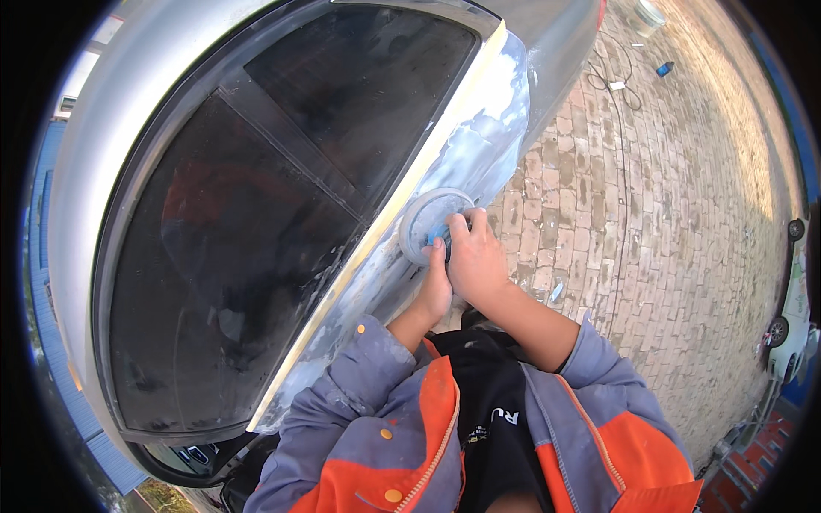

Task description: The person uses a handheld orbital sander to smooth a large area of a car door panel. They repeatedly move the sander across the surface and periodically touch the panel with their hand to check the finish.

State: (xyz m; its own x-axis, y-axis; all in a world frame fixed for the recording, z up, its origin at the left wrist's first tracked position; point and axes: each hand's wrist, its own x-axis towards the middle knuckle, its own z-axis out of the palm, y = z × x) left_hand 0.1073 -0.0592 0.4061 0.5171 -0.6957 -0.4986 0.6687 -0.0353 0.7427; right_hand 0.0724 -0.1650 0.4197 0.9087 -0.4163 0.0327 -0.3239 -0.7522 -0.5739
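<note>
Against the upper door panel [479,145] of a silver car, just below the window, is a round grey sanding pad [419,224] with a bit of blue near its middle. My left hand [434,289] is closed at the pad's lower edge, its thumb pointing up over the blue part. Curled fingers of my right hand [479,256] grip the pad's right side, close against the left. Between the hands, the part they hold is mostly hidden. Patchy white and blue-grey, sanded-looking areas cover the panel around the pad.
Yellowish masking tape [385,224] runs along the lower edge of the dark car window [248,231]. Brick paving [590,205] lies to the right, with a cable [622,171], a small blue object [665,69] and a bucket [650,15]. A white vehicle [788,321] stands far right.
</note>
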